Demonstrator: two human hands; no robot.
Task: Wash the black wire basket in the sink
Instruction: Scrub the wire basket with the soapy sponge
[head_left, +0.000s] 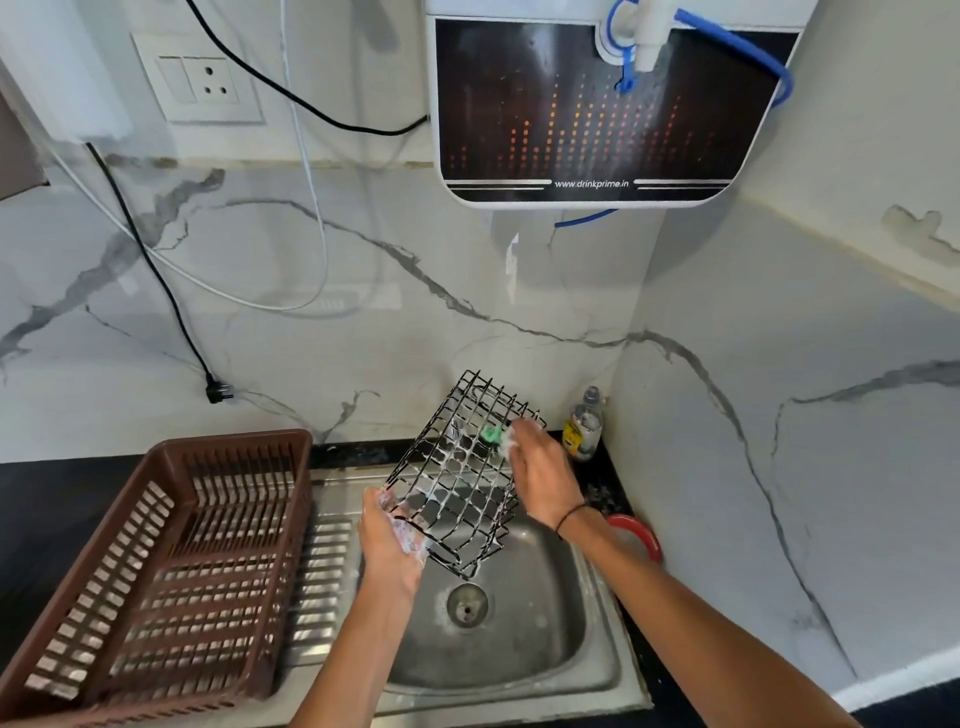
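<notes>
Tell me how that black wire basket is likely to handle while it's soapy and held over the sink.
The black wire basket probably stays stiff: its grid keeps shape though the left hand grips only one lower corner. Likely light, being mostly open mesh. Foam on the wires and that hand suggests a slippery grip. The right hand scrubs with a green scrubber, which may twist it.

The only words that can be read are "www.drinkprime.in", in white letters; they sit on the dark front of the water purifier (587, 114), near its bottom edge, in the upper right of the frame; the small bottle's label is too blurry to read.
</notes>
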